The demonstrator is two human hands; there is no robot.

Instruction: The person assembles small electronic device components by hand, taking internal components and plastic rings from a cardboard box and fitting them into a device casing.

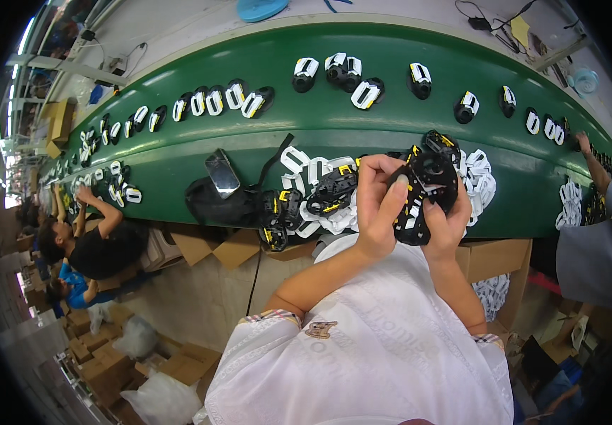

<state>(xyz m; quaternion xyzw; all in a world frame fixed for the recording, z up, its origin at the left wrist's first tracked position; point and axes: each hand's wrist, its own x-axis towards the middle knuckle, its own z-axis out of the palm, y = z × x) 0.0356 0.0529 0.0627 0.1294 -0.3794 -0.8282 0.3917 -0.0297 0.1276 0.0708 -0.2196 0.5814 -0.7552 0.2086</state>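
A long green belt (334,127) curves across the view, carrying a loose row of black-and-white plastic parts (214,100) along its far edge; I count about twenty-five there, though the small ones toward the left end blur together. At the near edge lies one heap of white frames (320,173) mixed with black-and-yellow parts (331,193), too tangled to count. One black bag (210,202) sits just left of the heap with one phone (222,172) propped on it. Below the near edge stand several open cardboard boxes (494,258). Above the near edge, the left hand (377,205) and the right hand (448,223) are both closed around one black part with yellow clips (423,191), fingers curled over its sides. Two other people sit at the belt's left end, and one more stands at the right.
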